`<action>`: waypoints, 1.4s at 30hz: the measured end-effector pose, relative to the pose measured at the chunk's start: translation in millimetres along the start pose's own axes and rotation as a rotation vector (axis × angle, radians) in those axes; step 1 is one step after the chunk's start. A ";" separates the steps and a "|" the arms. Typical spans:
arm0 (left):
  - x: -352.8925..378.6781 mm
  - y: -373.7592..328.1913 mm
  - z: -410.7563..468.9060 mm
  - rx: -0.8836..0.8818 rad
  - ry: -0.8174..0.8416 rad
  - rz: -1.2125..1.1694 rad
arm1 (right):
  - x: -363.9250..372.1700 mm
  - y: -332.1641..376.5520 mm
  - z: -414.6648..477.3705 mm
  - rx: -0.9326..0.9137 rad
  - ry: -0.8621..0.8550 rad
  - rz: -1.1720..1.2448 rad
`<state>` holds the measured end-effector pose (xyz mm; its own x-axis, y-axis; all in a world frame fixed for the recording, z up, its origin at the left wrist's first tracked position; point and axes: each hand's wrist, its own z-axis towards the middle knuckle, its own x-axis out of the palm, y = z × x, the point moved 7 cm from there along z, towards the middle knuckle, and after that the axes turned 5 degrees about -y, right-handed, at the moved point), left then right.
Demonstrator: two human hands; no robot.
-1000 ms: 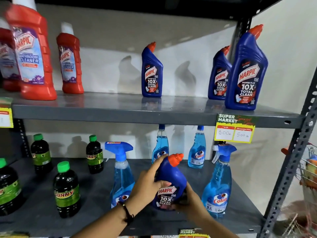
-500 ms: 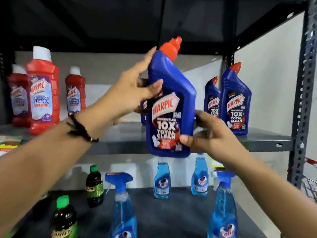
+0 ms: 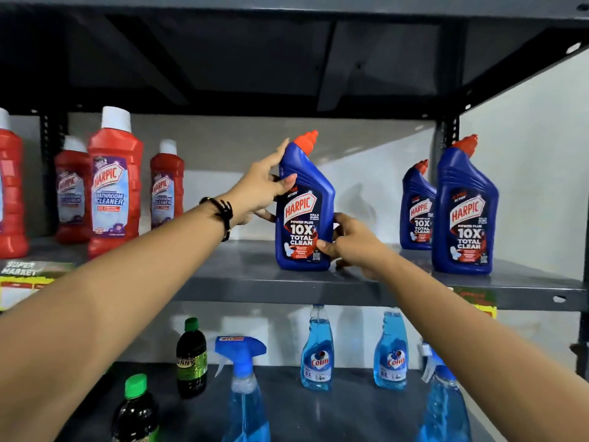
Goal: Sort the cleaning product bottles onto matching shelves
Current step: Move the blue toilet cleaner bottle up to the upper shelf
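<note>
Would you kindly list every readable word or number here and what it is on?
"HARPIC POWER PLUS 10X TOTAL CLEAN": held blue bottle, right blue bottle.
"HARPIC BATHROOM CLEANER": red bottle.
"Colin": spray bottle.
"SUPER MARKET": shelf tag.
Fine print, prices: unreadable.

Leftmost red bottle cut by the frame edge; right price tag partly behind forearm.

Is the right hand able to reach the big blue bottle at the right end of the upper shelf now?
Probably yes. The right hand is on the held bottle, and only bare shelf lies between it and the big blue bottle. It must let go first.
</note>
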<state>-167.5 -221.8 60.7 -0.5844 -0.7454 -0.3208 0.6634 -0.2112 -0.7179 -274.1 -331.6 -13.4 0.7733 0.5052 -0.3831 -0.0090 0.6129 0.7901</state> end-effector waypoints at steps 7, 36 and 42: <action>4.8 9.0 3.2 0.002 -0.006 -0.043 | -1.1 -9.7 7.0 0.013 0.018 0.015; 1.2 4.6 -22.3 0.159 -0.132 0.170 | -17.8 0.7 -16.3 -0.244 -0.281 -0.196; 18.1 0.2 -171.3 0.715 -0.083 0.135 | 5.4 -7.2 -110.1 -0.525 -0.280 0.186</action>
<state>-257.9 -127.1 -51.1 -0.4570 -0.8339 -0.3096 0.8869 -0.4536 -0.0873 -339.6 -266.3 -73.8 0.8652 0.4971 -0.0654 -0.4149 0.7831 0.4633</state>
